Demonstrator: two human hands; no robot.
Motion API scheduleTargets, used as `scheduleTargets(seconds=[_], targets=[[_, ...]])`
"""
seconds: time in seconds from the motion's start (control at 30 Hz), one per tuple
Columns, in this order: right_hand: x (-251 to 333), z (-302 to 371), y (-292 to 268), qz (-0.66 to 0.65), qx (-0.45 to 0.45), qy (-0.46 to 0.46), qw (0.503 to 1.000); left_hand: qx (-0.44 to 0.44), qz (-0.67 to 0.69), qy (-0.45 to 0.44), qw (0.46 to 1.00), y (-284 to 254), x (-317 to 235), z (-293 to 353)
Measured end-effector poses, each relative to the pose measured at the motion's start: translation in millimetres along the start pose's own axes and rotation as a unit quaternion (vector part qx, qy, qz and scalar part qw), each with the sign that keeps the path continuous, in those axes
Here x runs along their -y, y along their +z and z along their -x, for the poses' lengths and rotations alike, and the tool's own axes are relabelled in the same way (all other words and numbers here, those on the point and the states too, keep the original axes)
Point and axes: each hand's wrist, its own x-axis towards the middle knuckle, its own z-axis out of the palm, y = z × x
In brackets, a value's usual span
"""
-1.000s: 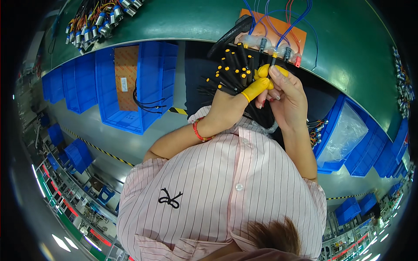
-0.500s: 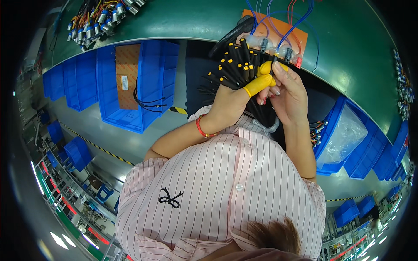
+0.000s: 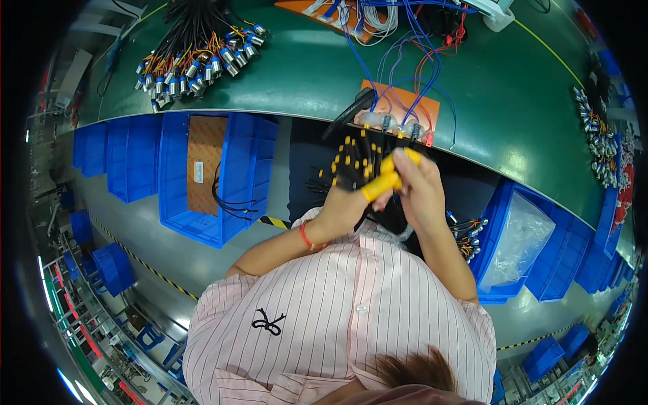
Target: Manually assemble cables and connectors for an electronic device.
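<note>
A bundle of black cables with yellow ends (image 3: 351,160) fans out beyond my left hand (image 3: 347,206), its lower part passing between my wrists. My left hand, with yellow finger covers on its fingertips, is closed around the bundle; the grip is partly hidden and blurred. Tight against it, my right hand (image 3: 422,192) pinches a black cable (image 3: 400,142) between thumb and fingers. That cable's end meets the near edge of an orange board (image 3: 422,108) at the bench edge. The board carries black and red plugs in whitish glue, with blue, purple and red wires.
On the green bench (image 3: 297,74), a heap of metal-ended cables (image 3: 196,71) lies at the far left and another (image 3: 594,135) at the right. Blue bins (image 3: 253,175) stand below on the left, more on the right, one with a clear plastic bag (image 3: 520,236). A black-handled thing (image 3: 349,115) lies beside the board.
The view has tilted up, showing more of the bench, so hands and board sit lower and further left. Both hands stay together at the board's near edge, now blurred by motion.
</note>
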Motion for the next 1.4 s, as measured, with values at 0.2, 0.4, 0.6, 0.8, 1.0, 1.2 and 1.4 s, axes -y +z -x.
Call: scheduleTargets(seconds=[0.2,0.4,0.6,0.8,1.0,1.2,1.4], targets=[[-6,10,-26,-0.164,-0.081,0.029,0.983,-0.063,-0.068,0.014,0.996,4,-11,5],[-10,12,-12,-0.068,-0.157,-0.043,0.984,0.003,0.076,0.001,0.997,1,0,-2],[2,9,12,0.124,-0.008,0.003,0.992,-0.029,-0.017,-0.008,0.999,-1,-2,1],[-1,-2,1,0.005,-0.022,-0.008,1.000,-0.052,0.044,-0.015,0.998,-1,-3,0],[2,-5,4,0.004,-0.028,0.014,0.999,-0.052,0.036,-0.015,0.998,-3,2,-4],[1,-9,0,-0.027,-0.030,0.026,0.999,-0.055,0.033,-0.016,0.998,0,2,-10],[3,-10,0,-0.049,-0.034,0.045,0.997,-0.076,0.036,-0.016,0.996,-2,8,-9]])
